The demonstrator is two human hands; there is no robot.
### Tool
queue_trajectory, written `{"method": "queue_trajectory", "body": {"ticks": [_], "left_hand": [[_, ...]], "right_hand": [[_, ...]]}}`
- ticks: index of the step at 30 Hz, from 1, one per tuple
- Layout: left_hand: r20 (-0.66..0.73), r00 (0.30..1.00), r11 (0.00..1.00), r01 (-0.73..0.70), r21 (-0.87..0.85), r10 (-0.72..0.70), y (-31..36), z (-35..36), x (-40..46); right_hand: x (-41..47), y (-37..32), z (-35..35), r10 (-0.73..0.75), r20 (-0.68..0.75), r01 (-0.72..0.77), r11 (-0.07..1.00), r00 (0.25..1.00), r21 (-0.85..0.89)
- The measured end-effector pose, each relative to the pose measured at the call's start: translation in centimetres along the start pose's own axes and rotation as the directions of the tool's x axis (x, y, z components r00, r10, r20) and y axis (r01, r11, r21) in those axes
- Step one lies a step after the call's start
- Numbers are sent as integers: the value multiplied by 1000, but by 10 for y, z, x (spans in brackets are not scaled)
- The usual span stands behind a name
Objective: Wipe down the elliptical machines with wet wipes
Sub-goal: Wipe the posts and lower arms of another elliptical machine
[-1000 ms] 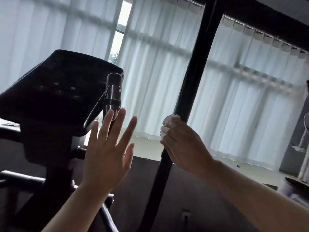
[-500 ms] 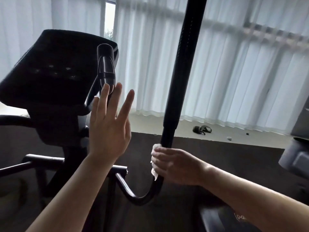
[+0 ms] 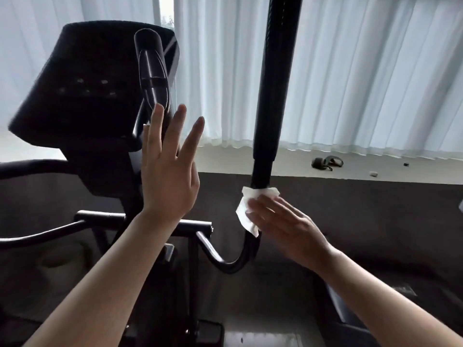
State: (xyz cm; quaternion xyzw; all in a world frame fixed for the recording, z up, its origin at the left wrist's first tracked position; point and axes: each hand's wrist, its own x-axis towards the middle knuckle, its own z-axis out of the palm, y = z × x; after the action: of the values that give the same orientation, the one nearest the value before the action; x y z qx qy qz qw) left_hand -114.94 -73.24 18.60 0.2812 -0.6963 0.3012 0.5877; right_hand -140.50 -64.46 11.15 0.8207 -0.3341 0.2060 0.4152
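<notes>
White and damp-looking, the wet wipe [image 3: 246, 209] sits on the black handlebar pole [image 3: 274, 96] just where the thick grip ends and the thin bar bends down, at about four o'clock from the middle of our view; our right hand [image 3: 283, 226] presses it there with the fingers mostly straight and flat, so it pushes the wipe against the pole and is not wrapped around it; our left hand [image 3: 167, 171] is up at about nine o'clock, fingers spread wide and holding nothing, just in front of the short handle [image 3: 151, 68] beside the dark console [image 3: 87, 83]; we cannot tell if it touches that handle. We think the step now is rubbing the lower part of the pole; to do it well, we should curl the fingers around so the wipe hugs the whole bar, go slowly round the bend toward six o'clock, and keep the wipe from slipping off its loose corner; the back side of the pole is hidden from us, so we should turn the wipe around it too.
</notes>
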Motion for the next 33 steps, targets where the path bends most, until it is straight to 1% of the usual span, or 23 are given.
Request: {"method": "queue_trajectory", "body": {"ticks": [1, 2, 3, 5, 7, 8, 10, 12, 15, 18, 19, 20, 21, 22, 24, 25, 27, 29, 30, 32, 33], "left_hand": [[8, 1000, 1000, -2, -4, 2, 0, 0, 0], [11, 1000, 1000, -3, -5, 3, 0, -1, 0], [10, 1000, 1000, -3, -2, 3, 1, -1, 1], [32, 999, 1000, -15, -7, 15, 3, -2, 2], [39, 999, 1000, 2, 8, -2, 1, -5, 0], [47, 999, 1000, 2, 11, -2, 1, -5, -1], [43, 999, 1000, 1, 24, -2, 3, -5, 1], [45, 999, 999, 8, 35, -10, 5, -6, 2], [51, 998, 999, 21, 34, -23, 7, -8, 0], [58, 996, 996, 70, 55, -73, 11, -10, 2], [53, 994, 994, 95, 60, -98, 15, -12, 4], [44, 992, 992, 118, 49, -121, 21, -14, 8], [31, 991, 991, 131, 18, -131, 30, -16, 12], [23, 992, 991, 125, -35, -125, 40, -18, 17], [26, 995, 981, 97, -169, -94, 58, -21, 28], [30, 996, 969, 93, -229, -89, 66, -19, 36], [70, 994, 951, 105, -291, -89, 75, -12, 53], [83, 993, 946, 103, -306, -82, 77, -2, 73], [84, 995, 956, 75, -282, -53, 77, 2, 83], [79, 997, 982, 7, -189, 9, 77, 10, 101], [74, 997, 988, -6, -156, 17, 77, 13, 109]], "right_hand": [[-7, -16, 12, 41, -43, -42, 999, 998, -6], [-16, -28, 24, 70, -40, -69, 997, 997, 14], [-26, -40, 34, 63, -15, -63, 998, 998, 20], [-46, -59, 46, 21, 13, -21, 999, 1000, 24], [-51, -60, 47, -73, 40, 72, 997, 997, 20], [-48, -57, 42, -107, 26, 106, 994, 994, 17], [-33, -39, 28, -118, 9, 117, 991, 993, 59], [-9, -17, 11, -56, -42, 59, 997, 998, 58], [33, 13, -21, 125, -164, -115, 991, 979, 65], [70, 30, -53, 137, -262, -145, 989, 955, -9], [83, 38, -61, 161, -328, -171, 985, 931, 0], [98, 45, -71, 244, -407, -235, 969, 880, 74], [111, 50, -75, 348, -471, -304, 938, 811, 170], [120, 55, -76, 422, -520, -332, 906, 742, 263], [127, 45, -62, 561, -551, -344, 823, 617, 453], [126, 37, -54, 615, -551, -352, 783, 564, 513], [116, 23, -35, 702, -544, -365, 707, 460, 605], [109, 17, -20, 752, -525, -332, 652, 398, 682], [110, 16, -18, 767, -517, -303, 632, 380, 714], [120, 25, -16, 772, -522, -210, 614, 363, 761], [126, 32, -19, 764, -535, -166, 617, 361, 769]]}}
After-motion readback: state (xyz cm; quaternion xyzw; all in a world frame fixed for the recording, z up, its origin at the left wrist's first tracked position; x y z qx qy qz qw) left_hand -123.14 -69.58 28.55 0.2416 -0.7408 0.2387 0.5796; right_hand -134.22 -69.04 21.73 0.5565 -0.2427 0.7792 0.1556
